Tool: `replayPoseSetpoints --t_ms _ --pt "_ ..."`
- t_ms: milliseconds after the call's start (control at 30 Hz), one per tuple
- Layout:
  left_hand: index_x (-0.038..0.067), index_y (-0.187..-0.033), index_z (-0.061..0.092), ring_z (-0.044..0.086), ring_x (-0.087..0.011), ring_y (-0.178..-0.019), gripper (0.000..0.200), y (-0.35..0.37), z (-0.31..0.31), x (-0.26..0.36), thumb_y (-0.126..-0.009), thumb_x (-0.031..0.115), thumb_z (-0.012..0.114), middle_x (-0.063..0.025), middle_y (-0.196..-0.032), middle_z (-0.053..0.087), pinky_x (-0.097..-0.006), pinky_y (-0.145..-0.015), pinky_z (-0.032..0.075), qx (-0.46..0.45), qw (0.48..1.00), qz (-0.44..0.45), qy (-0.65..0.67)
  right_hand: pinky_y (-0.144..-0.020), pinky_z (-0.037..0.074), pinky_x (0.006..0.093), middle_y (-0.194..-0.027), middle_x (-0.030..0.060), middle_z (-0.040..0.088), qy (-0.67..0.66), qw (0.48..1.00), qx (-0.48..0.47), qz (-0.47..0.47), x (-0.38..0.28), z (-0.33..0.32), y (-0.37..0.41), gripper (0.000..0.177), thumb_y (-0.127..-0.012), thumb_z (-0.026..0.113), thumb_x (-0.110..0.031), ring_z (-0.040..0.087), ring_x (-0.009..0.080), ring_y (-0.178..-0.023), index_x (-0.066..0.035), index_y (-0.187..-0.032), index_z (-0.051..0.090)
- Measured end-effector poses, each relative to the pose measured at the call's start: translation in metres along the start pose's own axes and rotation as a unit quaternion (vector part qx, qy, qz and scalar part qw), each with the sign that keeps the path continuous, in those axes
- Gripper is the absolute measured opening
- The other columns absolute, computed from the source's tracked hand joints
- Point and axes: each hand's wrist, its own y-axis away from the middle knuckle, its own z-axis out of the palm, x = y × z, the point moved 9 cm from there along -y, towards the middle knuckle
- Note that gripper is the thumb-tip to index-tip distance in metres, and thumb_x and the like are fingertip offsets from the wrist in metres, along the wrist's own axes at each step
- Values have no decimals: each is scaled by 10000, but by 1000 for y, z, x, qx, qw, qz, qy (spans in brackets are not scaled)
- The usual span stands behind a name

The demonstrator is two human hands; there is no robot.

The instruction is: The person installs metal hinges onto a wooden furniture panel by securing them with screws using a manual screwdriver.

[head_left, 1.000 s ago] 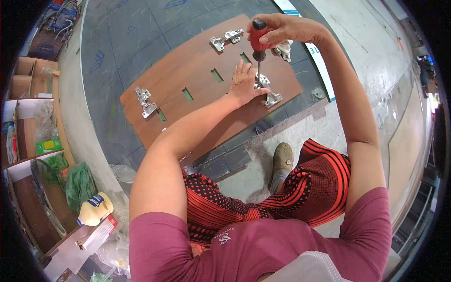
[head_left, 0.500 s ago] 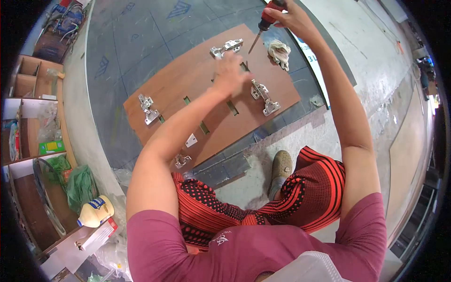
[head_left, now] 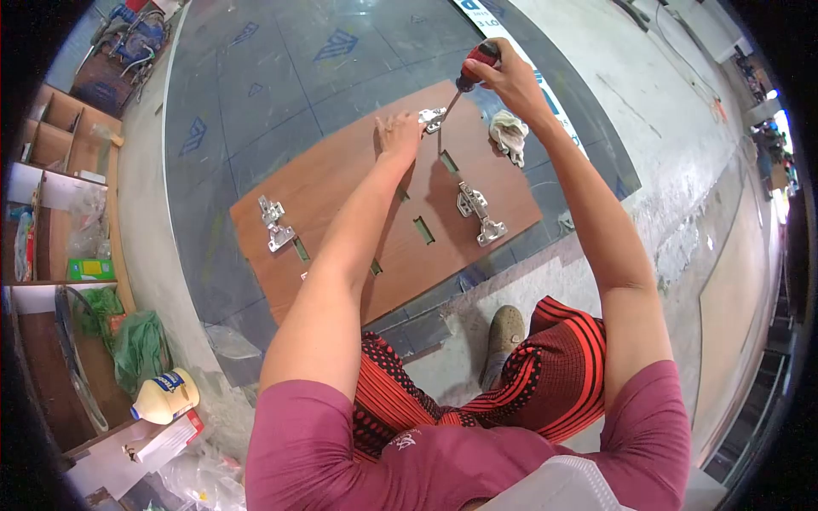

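Note:
A red-and-black screwdriver (head_left: 479,66) is gripped in my right hand (head_left: 509,78). It slants downward, its tip by the metal cabinet hinge (head_left: 433,119) at the far edge of a brown wooden panel (head_left: 341,213). My left hand (head_left: 399,138) holds that hinge down against the panel, covering its left part. Nearer me on the right lies a second hinge (head_left: 479,213), and a third hinge (head_left: 274,224) sits at the panel's left end. Several green-lined slots, such as this slot (head_left: 423,230), run through the panel.
A crumpled white cloth (head_left: 509,136) lies beside the panel's right end. Dark sheeting (head_left: 247,111) spreads beneath it. On the left stand wooden compartments (head_left: 51,213), a green plastic bag (head_left: 143,345) and a glue bottle (head_left: 166,396). My shoe (head_left: 504,330) is near the panel's front edge.
My left hand has moved from above the panel to the far hinge and settled on it. The screwdriver has come down in my right hand, its tip now at that hinge.

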Motion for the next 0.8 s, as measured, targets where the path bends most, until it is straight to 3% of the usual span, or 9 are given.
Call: replayPoseSetpoints --t_ms 233,600,700,800 --pt "100 -1033 644 541 -319 -1076 269 -3 -3 1 -886 313 569 -120 -1096 598 -494 -940 386 15 999 -17 -27 -782 489 335 -966 162 667 14 1000 -17 -2 -7 11 -3 500 -846 666 -357 650 254 -872 -8 -1166 505" --pt "83 -992 649 544 -325 -1041 252 -4 -3 1 -873 295 581 -137 -1051 602 -465 -894 418 44 998 2 -33 -798 487 345 -1002 165 656 57 998 -28 -3 -18 16 2 485 -868 639 -356 639 268 -901 -30 -1193 487" --pt "83 -988 650 546 -323 -1044 253 -4 -1 1 -872 297 582 -136 -1050 601 -464 -894 419 42 999 6 -34 -801 485 341 -991 159 656 43 998 -33 -31 -17 13 -1 485 -866 636 -370 638 265 -902 -41 -1192 491" --pt "84 -985 650 547 -321 -1047 250 -3 -6 3 -872 296 583 -135 -1054 597 -471 -897 417 32 999 3 -31 -790 482 344 -977 154 658 -65 991 -104 -53 -20 20 2 456 -860 642 -369 638 271 -889 -58 -1168 515"
